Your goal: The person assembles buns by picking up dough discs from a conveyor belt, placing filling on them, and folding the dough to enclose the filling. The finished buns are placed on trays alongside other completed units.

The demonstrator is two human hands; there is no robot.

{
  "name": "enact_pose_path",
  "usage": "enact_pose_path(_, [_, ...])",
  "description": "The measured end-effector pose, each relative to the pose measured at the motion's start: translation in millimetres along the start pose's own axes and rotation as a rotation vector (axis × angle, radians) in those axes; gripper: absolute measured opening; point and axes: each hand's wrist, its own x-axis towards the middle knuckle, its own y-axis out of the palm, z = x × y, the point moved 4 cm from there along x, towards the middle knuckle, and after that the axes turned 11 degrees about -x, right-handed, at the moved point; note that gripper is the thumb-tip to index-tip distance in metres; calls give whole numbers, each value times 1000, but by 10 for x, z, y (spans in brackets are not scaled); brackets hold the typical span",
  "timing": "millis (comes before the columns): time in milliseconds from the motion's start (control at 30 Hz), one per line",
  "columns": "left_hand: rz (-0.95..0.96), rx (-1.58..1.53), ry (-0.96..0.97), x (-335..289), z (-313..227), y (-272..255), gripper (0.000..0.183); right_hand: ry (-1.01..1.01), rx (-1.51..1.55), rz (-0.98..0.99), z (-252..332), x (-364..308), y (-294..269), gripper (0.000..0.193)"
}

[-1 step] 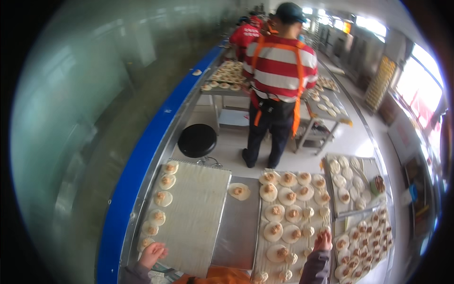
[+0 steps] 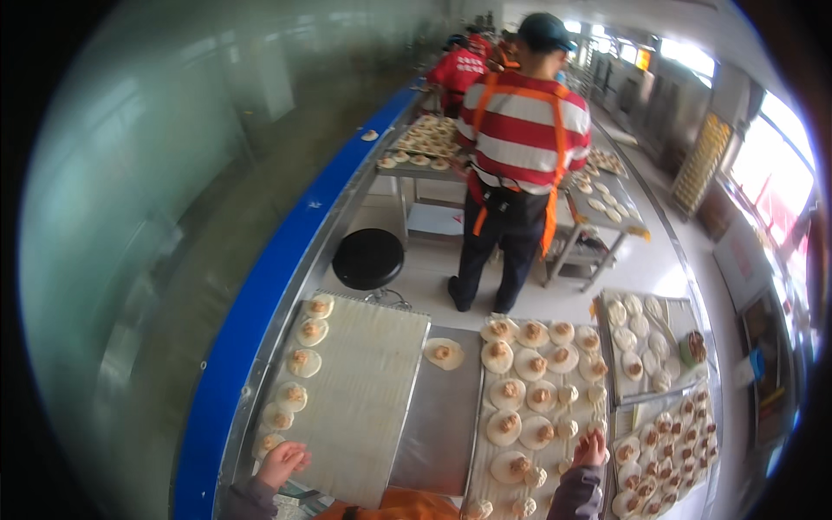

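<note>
My left hand (image 2: pixel 284 463) hovers over the lower left of the left tray (image 2: pixel 355 390), beside the nearest dough round (image 2: pixel 269 445). Its fingers are loosely bent and I see nothing in them. Down that tray's left edge runs a column of flat dough rounds topped with brownish filling. Over on the right, my right hand (image 2: pixel 590 449) has its fingertips drawn together around a small pale dough bun (image 2: pixel 596 427), partly hidden by them. The middle tray (image 2: pixel 479 451) beneath carries rows of filled open rounds (image 2: pixel 503 425) and several gathered, closed buns (image 2: pixel 567 429).
One filled round (image 2: pixel 445 353) lies on the metal table between the trays. Farther right are two more trays of dough, with a container (image 2: pixel 693 347) at the upper one. A blue rail (image 2: pixel 251 303) borders the left. Beyond stand a black stool (image 2: pixel 368 258) and a co-worker (image 2: pixel 520 156).
The whole view has shifted slightly down and right. My left fingers look a little more curled. My right hand stays at the same spot on the middle tray.
</note>
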Motion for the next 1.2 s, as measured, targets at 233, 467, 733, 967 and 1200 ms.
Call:
enact_pose_path(233, [42, -127, 107, 326, -154, -608, 23, -126, -152, -60, 99, -593, 171, 28])
enact_pose_path(467, [-59, -327, 194, 775, -119, -1736, 20, -154, -341, 78, -487, -967, 530, 28])
enact_pose_path(733, [-109, -510, 207, 871, -64, -2630, 22, 89, -366, 688, -1994, -1511, 1401, 43])
enact_pose_path(967, [-181, -589, 200, 683, -29, -3052, 17, 155, -913, 683, -2174, -1915, 2056, 48])
enact_pose_path(1200, [-195, -596, 182, 606, 24, -3120, 17, 200, -997, 711, -1970, -2394, 2385, 45])
